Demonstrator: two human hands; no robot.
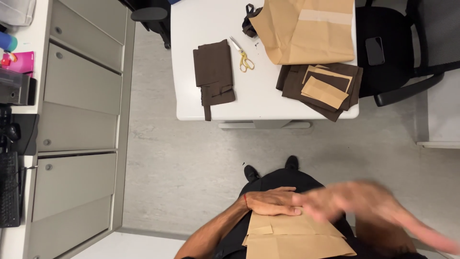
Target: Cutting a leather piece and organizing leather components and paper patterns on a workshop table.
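I look down on a white rectangular table (pixel 268 98), which carries one large tan paper sheet (pixel 306 31), two stacks of dark brown cloth pieces (pixel 214 72), and one pair of gold-handled scissors (pixel 243 57). One black office chair (pixel 402 52) stands just beside it. On my lap lies a folded tan paper pattern piece (pixel 292 240). My left hand (pixel 270 201) lies flat on its top edge, fingers together. My right hand (pixel 369 204) is a blur above it; I cannot tell its grip. I judge the paper light, thin, easily creased; best held by its edges.
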